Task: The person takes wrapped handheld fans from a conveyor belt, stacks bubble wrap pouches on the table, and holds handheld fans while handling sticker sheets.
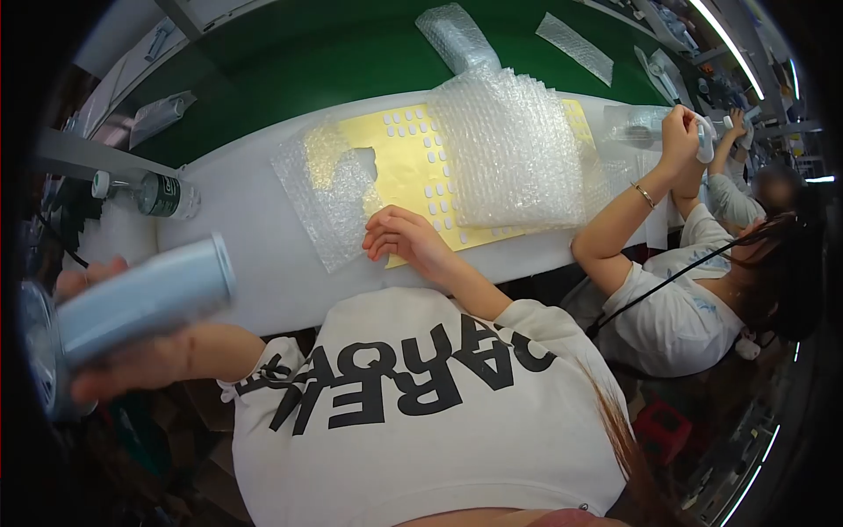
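Note:
At the far left, my left hand (132,364) is closed round a light-blue handheld fan (145,299). The fan is tilted, its cylindrical handle pointing right and its round head near the view's edge; both are blurred by motion. My right hand (408,241) hovers at the near edge of the table, its fingers loosely curled and slightly apart. Its fingertips are by the edge of a bubble-wrap bag (320,211); whether they touch it I cannot tell. Beneath lies a yellow sheet (404,171) of small white labels, partly covered by a stack of bubble-wrap bags (509,154).
A clear plastic bottle (149,193) lies at the table's left end. Behind the white table (228,193) runs a green belt (307,61) carrying bubble-wrapped pieces (457,39). A co-worker (685,290) sits at the right, hands raised around a white part.

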The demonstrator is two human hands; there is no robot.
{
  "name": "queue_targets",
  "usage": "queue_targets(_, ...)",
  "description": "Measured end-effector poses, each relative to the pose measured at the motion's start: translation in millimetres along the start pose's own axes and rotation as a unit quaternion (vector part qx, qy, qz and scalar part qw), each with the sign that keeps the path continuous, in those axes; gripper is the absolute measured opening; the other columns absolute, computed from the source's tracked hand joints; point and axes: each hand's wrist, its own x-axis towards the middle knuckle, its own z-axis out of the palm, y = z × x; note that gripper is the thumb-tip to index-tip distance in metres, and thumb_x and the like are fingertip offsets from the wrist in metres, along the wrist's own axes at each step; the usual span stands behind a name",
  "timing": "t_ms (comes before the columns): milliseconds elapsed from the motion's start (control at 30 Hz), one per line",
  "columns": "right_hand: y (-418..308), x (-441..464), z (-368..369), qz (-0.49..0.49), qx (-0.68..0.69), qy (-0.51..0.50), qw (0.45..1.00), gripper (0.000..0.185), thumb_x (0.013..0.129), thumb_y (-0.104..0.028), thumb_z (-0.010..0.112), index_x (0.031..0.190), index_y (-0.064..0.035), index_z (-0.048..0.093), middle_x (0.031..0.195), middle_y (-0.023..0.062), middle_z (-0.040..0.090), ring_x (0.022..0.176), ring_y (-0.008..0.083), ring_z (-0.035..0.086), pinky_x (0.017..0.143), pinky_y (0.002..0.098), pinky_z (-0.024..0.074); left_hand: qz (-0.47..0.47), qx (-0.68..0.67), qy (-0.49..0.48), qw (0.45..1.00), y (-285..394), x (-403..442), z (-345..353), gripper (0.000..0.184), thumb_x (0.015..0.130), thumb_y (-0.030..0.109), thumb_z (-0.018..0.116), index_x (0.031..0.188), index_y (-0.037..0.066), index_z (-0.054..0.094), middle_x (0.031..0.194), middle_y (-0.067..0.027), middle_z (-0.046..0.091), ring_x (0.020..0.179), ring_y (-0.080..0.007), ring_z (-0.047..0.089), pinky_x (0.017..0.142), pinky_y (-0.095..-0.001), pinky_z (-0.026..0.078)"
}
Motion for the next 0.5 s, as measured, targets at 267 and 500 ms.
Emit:
queue_targets(267, 13.9, -6.6, -6.8, -0.011, 0.028, 0.003, 1.0, 0.017, 0.091, -0.012, 0.042, 0.098, -0.001, 0.053, 0.087, 0.017, 0.06, 0.074, 0.02, 0.057, 0.068, 0.0268, 0.0452, 0.444, 0.013, 0.141, 0.885, -7.2, 33.7, -16.5, 0.069, 0.079, 0.067, 0.045, 0.101, 0.002, 0.052, 0.087, -0.0048, 0.048, 0.076, -0.0172, 0.053, 0.075, -0.0192, 0.042)
queue_targets(500, 1.4, -9.0, 3.4, 0.013, -0.026, -0.008, 1.0, 0.02, 0.092, -0.018, 0.042, 0.098, -0.0026, 0.053, 0.086, 0.0163, 0.061, 0.073, 0.0203, 0.057, 0.068, 0.0279, 0.0453, -0.014, -0.074, -0.339, 0.938, -2.3, 12.6, -38.5, 0.057, 0.073, 0.047, 0.066, 0.103, 0.004, 0.045, 0.1, -0.0064, 0.046, 0.078, -0.0155, 0.052, 0.068, -0.0185, 0.042)
